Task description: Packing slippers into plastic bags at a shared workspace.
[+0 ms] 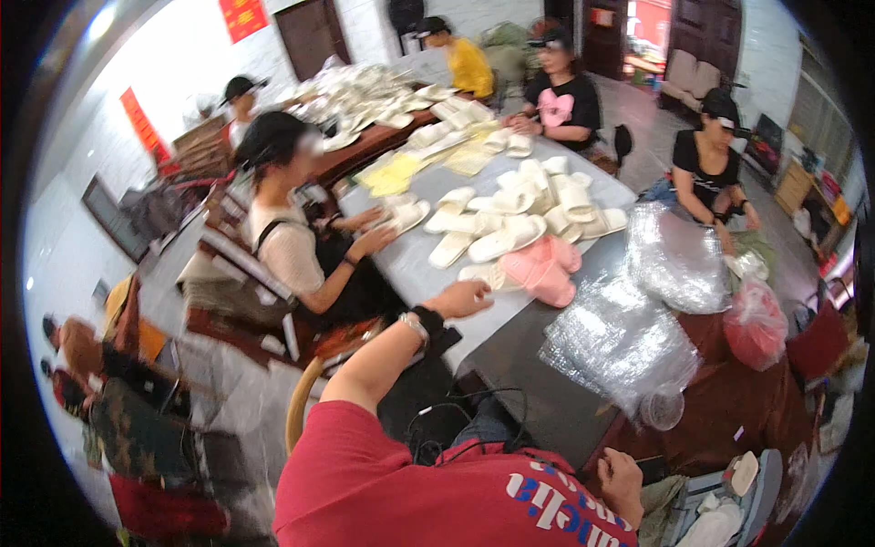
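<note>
bright glare bleaches the upper-left wall [187,82]; plastic sheets [624,333] glint; edges curve, perhaps slightly blurred.

matt, smooth cream slippers [506,239], matt pink slippers [538,273], glossy crinkled plastic sheets [629,337], soft red cloth shirt [383,483]

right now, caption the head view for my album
Left hand near pink slippers and a heap of white slippers, clear plastic spread alongside.
</note>
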`<control>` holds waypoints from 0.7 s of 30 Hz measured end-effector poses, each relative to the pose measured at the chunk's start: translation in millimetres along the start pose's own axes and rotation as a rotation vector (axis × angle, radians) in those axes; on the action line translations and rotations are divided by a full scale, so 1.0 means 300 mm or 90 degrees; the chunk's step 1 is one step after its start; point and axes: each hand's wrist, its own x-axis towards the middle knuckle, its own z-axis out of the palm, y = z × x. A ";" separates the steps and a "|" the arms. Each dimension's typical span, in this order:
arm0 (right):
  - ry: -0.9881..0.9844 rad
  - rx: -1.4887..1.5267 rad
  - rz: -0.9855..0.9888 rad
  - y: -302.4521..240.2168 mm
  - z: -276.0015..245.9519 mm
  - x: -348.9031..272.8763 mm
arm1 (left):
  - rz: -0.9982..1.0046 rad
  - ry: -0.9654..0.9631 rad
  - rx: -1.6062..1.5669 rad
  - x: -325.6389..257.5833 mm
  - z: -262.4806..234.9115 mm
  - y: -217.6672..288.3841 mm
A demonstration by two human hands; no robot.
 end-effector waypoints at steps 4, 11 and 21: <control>0.039 -0.033 -0.024 -0.067 0.112 0.319 | 0.172 -0.192 -0.021 0.139 0.105 0.046; -0.050 -0.196 0.140 0.020 0.332 0.696 | 0.324 -0.202 0.084 0.186 0.332 -0.081; -0.089 -0.211 0.272 0.238 0.520 0.878 | 0.218 -0.142 0.168 0.158 0.342 -0.438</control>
